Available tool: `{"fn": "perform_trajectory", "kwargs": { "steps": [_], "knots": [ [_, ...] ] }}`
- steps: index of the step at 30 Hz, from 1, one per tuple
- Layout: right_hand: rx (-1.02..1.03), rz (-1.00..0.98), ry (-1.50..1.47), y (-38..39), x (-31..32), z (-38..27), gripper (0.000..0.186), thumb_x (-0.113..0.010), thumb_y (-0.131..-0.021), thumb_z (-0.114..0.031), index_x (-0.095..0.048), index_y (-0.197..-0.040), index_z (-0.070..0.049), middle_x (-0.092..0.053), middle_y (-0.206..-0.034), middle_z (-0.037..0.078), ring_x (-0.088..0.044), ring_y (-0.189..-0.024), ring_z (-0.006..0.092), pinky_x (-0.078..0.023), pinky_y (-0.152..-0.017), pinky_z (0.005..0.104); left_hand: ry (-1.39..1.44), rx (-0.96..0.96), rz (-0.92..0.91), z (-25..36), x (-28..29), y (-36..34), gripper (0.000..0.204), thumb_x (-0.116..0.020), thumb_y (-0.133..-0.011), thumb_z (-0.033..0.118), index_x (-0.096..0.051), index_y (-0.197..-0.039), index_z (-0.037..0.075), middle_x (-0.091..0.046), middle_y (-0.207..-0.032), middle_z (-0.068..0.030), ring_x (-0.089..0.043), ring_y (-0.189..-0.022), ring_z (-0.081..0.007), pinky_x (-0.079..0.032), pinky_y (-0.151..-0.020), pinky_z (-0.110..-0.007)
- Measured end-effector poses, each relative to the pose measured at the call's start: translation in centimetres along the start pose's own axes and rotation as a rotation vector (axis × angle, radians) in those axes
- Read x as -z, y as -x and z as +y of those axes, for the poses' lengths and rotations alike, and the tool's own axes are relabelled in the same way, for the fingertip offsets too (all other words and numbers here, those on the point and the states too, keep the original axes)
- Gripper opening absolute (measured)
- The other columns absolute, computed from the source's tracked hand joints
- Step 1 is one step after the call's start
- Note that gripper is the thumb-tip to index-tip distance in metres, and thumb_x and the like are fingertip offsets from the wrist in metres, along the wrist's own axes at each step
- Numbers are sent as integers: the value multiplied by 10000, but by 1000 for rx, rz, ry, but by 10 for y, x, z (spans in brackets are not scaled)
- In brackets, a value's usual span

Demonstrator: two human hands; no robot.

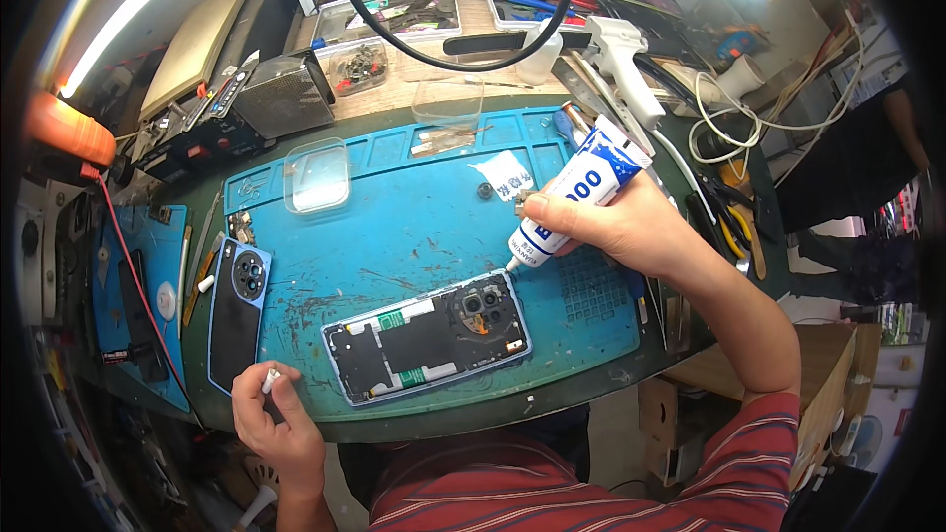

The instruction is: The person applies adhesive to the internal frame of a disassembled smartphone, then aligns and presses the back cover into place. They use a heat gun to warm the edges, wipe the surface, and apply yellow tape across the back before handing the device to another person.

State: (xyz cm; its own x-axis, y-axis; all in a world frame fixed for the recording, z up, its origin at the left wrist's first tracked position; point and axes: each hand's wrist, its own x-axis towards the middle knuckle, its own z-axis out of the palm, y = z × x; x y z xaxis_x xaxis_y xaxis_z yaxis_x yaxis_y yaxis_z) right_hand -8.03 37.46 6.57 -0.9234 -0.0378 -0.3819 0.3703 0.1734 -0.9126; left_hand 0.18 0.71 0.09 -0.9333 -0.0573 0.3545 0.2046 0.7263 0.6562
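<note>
My right hand (572, 225) grips a white and blue glue tube (601, 165), tilted nozzle-down at the top right corner of an opened phone (414, 345). The phone's inside faces up, showing a camera module, black covers and green patches in a blue frame. My left hand (276, 424) pinches a small white cap (270, 381), just below a detached phone back cover (235, 315) with a round camera ring. A small white piece (206, 284) lies beside that cover. Whether the nozzle touches the frame, I cannot tell.
The blue mat (305, 256) carries a clear plastic box (316, 173). Behind are an electronic unit (281, 94), tool trays and a black cable loop. An orange-handled device (74, 128) stands left; pliers, cables and a white gun-shaped tool (621, 64) are right. A person in dark clothing (847, 167) is at far right.
</note>
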Motion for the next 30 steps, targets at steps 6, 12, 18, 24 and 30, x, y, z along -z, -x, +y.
{"fn": "perform_trajectory", "kwargs": {
  "steps": [6,12,18,24,30],
  "knots": [
    [-1,4,-2,2,1,3,360,-832,-870,-229,-679,-1087,15,-738,-969,100,-734,-867,172,-617,-680,288,6,-36,57,-1,-5,-1,142,-551,-1041,138,-576,-1032,-1,-607,-862,-75,-567,-720,-159,-421,-603,-285],
    [37,13,26,8,-1,3,378,-825,-868,-349,-707,-978,-7,-740,-904,85,-721,-802,154,-588,-716,293,-9,-29,53,-1,-4,-1,123,-560,-1030,121,-576,-1026,-2,-610,-858,-78,-573,-738,-171,-429,-631,-295],
    [25,25,54,10,0,7,308,-840,-862,-219,-707,-1019,10,-738,-943,88,-730,-851,162,-619,-696,293,4,-44,57,-4,-5,-1,119,-558,-1029,109,-573,-1026,-10,-614,-860,-86,-587,-761,-187,-440,-667,-308],
    [52,-7,51,14,0,9,370,-822,-870,-358,-704,-952,-17,-741,-886,78,-722,-807,144,-589,-724,298,13,-17,53,-1,-4,0,116,-556,-1029,97,-570,-1027,-18,-614,-866,-94,-593,-768,-193,-456,-697,-313],
    [34,0,59,19,0,12,386,-829,-859,-377,-710,-940,-19,-743,-884,82,-720,-799,144,-581,-733,287,27,-37,61,-4,-5,0,112,-555,-1030,86,-568,-1030,-26,-613,-876,-102,-597,-773,-188,-462,-701,-307]
  ]
}}
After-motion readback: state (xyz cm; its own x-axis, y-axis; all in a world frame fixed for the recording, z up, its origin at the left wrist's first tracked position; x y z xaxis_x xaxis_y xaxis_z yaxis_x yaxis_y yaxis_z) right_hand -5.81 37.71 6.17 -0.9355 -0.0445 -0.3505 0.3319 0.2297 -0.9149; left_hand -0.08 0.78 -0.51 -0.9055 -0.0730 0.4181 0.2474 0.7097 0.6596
